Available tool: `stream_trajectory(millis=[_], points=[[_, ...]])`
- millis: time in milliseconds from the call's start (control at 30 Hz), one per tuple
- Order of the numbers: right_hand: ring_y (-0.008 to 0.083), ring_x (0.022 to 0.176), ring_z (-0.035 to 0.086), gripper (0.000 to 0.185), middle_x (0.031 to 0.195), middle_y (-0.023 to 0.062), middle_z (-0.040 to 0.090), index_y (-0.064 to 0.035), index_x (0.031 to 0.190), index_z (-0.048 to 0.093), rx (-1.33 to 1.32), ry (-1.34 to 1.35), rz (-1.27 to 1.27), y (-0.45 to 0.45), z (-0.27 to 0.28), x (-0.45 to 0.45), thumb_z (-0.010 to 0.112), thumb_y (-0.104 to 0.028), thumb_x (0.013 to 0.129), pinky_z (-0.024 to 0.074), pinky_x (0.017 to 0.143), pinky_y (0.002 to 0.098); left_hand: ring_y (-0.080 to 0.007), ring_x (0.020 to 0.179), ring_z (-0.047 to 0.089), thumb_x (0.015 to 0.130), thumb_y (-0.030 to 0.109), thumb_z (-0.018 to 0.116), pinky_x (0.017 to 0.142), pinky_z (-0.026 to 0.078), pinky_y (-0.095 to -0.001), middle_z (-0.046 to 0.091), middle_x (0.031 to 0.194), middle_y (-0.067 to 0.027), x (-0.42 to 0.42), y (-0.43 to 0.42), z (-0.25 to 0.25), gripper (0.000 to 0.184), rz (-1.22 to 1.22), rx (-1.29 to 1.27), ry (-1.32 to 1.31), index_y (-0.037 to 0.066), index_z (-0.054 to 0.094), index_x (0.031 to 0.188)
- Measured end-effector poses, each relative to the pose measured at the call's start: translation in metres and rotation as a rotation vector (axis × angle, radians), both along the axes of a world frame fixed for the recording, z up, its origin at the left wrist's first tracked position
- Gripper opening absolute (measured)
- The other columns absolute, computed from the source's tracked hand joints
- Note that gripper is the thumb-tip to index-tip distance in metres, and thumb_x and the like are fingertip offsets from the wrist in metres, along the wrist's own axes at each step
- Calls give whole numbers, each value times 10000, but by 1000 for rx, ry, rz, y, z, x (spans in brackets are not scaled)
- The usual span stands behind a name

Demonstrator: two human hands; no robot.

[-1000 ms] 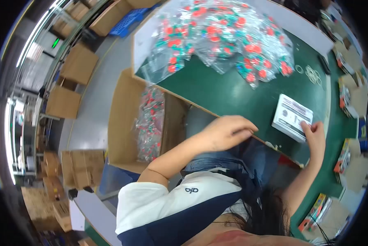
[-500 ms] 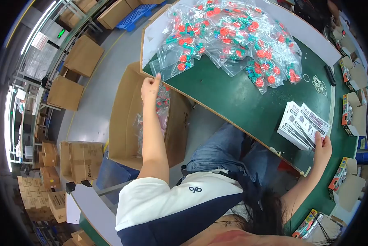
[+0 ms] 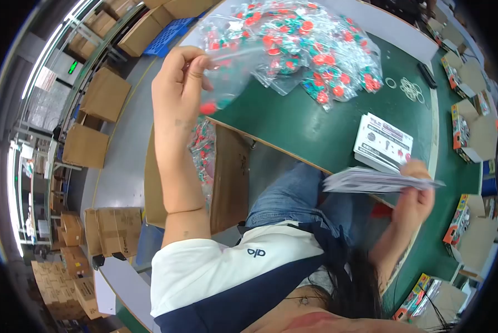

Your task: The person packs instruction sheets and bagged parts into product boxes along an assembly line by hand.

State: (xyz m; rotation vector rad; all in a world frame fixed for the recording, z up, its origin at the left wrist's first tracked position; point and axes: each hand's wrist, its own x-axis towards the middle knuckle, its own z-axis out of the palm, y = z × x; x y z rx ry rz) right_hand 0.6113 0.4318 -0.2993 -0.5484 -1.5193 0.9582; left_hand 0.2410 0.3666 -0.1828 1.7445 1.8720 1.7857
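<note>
My left hand [image 3: 178, 83] is raised at the table's left corner, fingers pinched on the edge of a clear plastic bag [image 3: 232, 75]. Red and green parts show through the bag's lower end. At the right, my right hand [image 3: 418, 197] grips a stack of printed leaflets [image 3: 365, 182], held up over the table's front edge and seen nearly edge-on. Behind it, another pile of leaflets [image 3: 383, 139] lies on the green table [image 3: 293, 130]. A large heap of filled clear bags [image 3: 315, 55] with red and green pieces covers the table's far side.
Rubber bands [image 3: 412, 90] and a black object [image 3: 427, 75] lie near the right edge. Below my left arm stands a deep cardboard box [image 3: 229, 177] containing more bags. Open printed boxes [image 3: 462, 130] line the right side. A low white wall [image 3: 401, 36] borders the table's back.
My left hand has risen, lifting the plastic bag off the table. My right hand has picked up part of the leaflets and brought them toward me, leaving a pile behind.
</note>
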Motion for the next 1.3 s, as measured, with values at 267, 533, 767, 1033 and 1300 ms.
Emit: stream_trajectory(millis=[267,533,767,1033,1300], points=[[157,1030,492,302,1119,131,521,30,1071,482,-320,234,229,-8,34,-68,582,-13,789,395,867,284,-72,561,494,859,91,512,505,383,-193,564,737,-40,117,34,7,90,-593,-87,-33,6,525,887],[100,857,546,366,966,66,576,12,1123,429,-120,353,-192,8,10,-39,582,6,790,429,767,218,-153,786,567,839,158,554,698,437,-245,593,898,-82,163,63,-41,320,-967,-170,-1113,-4,472,1102],[126,932,533,554,1030,101,577,22,1257,347,-341,108,2,15,18,-10,615,-63,780,425,817,272,-138,918,512,791,85,607,809,394,-261,562,1004,-88,171,64,-83,313,-819,-294,-404,-42,543,1069],[148,968,514,372,1083,69,553,13,1128,495,-161,-255,-30,11,-10,51,568,-200,833,424,824,303,-152,859,536,805,61,532,747,412,-248,533,1049,-146,187,81,-104,580,-1027,-252,-468,-26,270,1315],[232,982,544,316,1088,91,546,-31,1161,433,-36,669,-802,23,-3,261,500,-114,864,480,801,378,-158,824,556,836,110,479,695,437,-254,509,1092,-171,162,95,-130,613,-992,-372,-539,-5,168,1352]])
